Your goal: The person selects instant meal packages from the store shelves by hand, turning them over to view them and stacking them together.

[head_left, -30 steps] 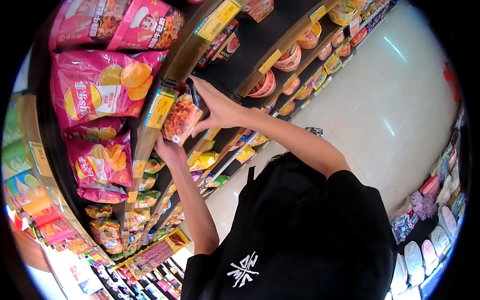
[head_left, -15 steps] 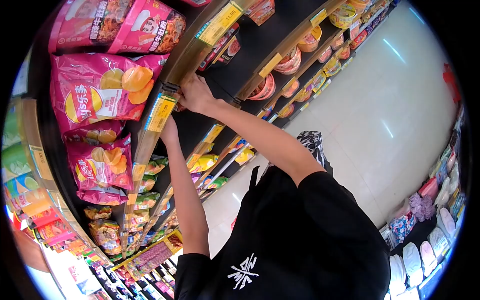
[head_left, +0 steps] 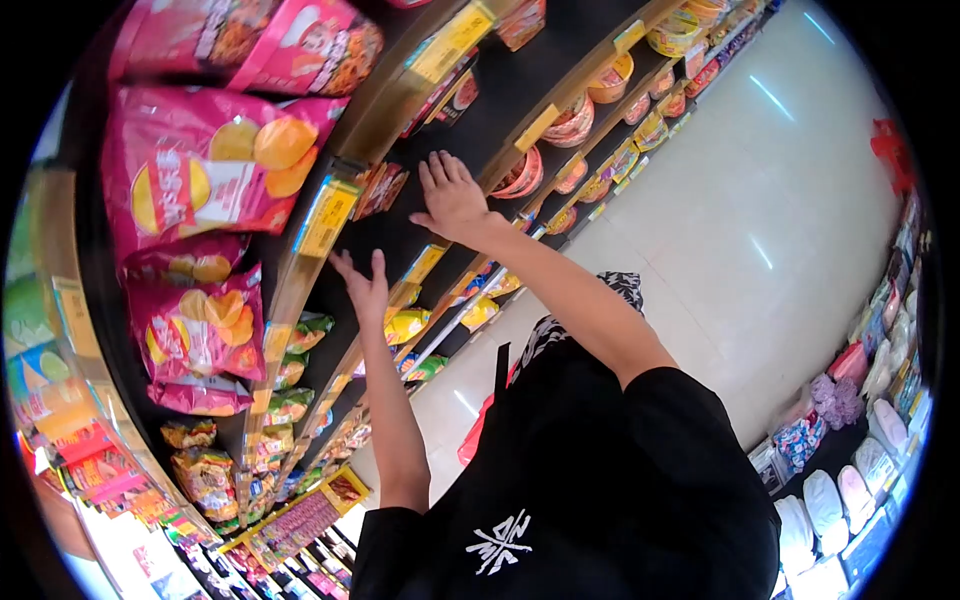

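Note:
My left hand [head_left: 366,290] is open, its fingers spread, at the front of a dark shelf [head_left: 335,285] below a yellow price tag [head_left: 326,217]. Stretched out flat, my right hand [head_left: 452,203] hovers over or rests on the black shelf surface; contact cannot be made out. Neither hand holds anything. A dark red printed pack [head_left: 380,190] stands at the shelf's front edge, up and left of my right hand and apart from both hands.
Pink chip bags [head_left: 215,165] and pink noodle tubs [head_left: 300,45] fill the shelf at left. Bowl noodles [head_left: 520,172] stand on the shelves at right. A tiled floor [head_left: 700,230] runs behind me, with another goods display [head_left: 850,480] across the aisle.
Both hands have drawn back from the shelf edge by the price tag, and their fingers have spread. The dark red pack now shows where my hands were.

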{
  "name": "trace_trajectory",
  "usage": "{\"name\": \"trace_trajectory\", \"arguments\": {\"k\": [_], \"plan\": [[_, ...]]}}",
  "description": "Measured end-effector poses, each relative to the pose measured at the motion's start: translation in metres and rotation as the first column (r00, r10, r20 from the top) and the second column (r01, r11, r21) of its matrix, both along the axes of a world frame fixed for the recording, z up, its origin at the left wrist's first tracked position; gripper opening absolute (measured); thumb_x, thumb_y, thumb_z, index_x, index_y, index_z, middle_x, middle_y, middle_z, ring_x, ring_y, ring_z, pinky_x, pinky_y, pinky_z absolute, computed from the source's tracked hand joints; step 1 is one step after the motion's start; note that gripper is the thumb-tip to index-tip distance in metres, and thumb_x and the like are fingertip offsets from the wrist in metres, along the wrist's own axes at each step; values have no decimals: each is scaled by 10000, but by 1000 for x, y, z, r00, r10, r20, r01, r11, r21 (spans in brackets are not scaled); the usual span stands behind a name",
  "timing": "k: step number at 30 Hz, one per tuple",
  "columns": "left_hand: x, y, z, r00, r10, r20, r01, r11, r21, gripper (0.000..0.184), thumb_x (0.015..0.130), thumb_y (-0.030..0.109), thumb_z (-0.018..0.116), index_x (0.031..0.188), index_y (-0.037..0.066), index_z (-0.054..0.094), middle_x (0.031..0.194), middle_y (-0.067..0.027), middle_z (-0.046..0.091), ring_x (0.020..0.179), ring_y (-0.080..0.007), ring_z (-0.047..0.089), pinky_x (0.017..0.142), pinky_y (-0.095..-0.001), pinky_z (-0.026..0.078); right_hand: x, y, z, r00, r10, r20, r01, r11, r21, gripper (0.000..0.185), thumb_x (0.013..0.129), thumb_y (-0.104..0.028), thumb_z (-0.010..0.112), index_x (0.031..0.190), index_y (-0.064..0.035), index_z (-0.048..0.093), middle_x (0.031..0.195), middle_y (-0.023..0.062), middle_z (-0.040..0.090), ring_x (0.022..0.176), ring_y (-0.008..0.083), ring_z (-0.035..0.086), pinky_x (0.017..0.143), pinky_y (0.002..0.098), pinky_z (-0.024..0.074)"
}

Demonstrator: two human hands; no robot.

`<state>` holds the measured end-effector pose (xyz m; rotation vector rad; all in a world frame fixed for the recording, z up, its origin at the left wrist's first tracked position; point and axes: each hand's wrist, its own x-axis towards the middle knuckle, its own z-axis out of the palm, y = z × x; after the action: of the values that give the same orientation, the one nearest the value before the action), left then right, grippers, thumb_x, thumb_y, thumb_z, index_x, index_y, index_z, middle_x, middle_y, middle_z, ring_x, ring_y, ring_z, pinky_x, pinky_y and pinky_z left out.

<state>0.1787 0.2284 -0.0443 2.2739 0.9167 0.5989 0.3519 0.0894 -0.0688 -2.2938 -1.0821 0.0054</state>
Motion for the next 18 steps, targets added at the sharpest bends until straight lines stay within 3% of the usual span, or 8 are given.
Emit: {"name": "trace_trajectory", "arguments": {"k": [2,4,8,12,13,16,17,18], "plan": [[-24,13,-9,958,-65,-278,100,988,115,762,862,434,560,1404,11,231,1431,-243,256,1325,-366,262,1075,-417,231,-4,-5,5,996,73,59,-60,980,-191,920,771,-623,516,1383,17,265,1448,222,221,1360,346,175,1109,436,121],[-34,16,-7,883,-77,-463,197,956,216,728,861,457,542,1395,36,282,1442,-224,247,1340,-371,220,1088,-421,203,-1,-2,12,996,83,43,-69,964,-256,941,765,-654,495,1396,1,251,1457,216,204,1368,343,147,1111,438,96],[-36,14,-4,841,-76,-535,216,955,205,793,827,506,562,1412,67,256,1460,-221,201,1357,-366,174,1101,-429,159,0,0,24,992,123,16,-107,913,-393,971,747,-684,496,1405,-17,243,1467,210,182,1371,346,133,1112,431,90],[-37,10,-3,833,-57,-550,202,957,208,961,727,652,573,1411,60,247,1470,-217,171,1358,-382,155,1096,-477,139,24,-15,56,941,336,-32,-292,762,-578,983,678,-629,605,1420,-90,251,1472,177,193,1369,320,160,1087,531,123],[-38,12,-3,830,-64,-554,216,952,215,980,712,659,584,1410,59,247,1470,-216,170,1358,-381,156,1096,-480,141,31,-19,54,927,374,-30,-326,764,-557,973,645,-547,678,1419,-126,265,1474,146,203,1361,289,195,1071,569,139],[-29,13,0,827,-57,-560,217,950,223,1026,673,667,615,1410,57,243,1471,-212,168,1355,-375,167,1095,-485,149,55,-27,45,868,497,24,-394,717,-575,977,596,-477,746,1407,-161,302,1468,123,233,1343,277,238,1056,592,144],[-30,9,2,820,-47,-571,205,954,217,1040,661,668,625,1410,57,241,1472,-211,167,1354,-373,172,1095,-485,152,56,-29,38,875,477,85,-371,773,-514,941,568,-364,790,1382,-181,354,1448,92,288,1322,266,286,1063,520,231],[-32,5,1,805,-29,-593,189,959,210,1041,658,657,636,1409,54,242,1471,-211,169,1356,-369,173,1095,-479,161,55,-31,31,872,485,68,-396,780,-484,924,565,-346,793,1371,-179,374,1441,90,301,1311,273,303,1056,486,263]]}}
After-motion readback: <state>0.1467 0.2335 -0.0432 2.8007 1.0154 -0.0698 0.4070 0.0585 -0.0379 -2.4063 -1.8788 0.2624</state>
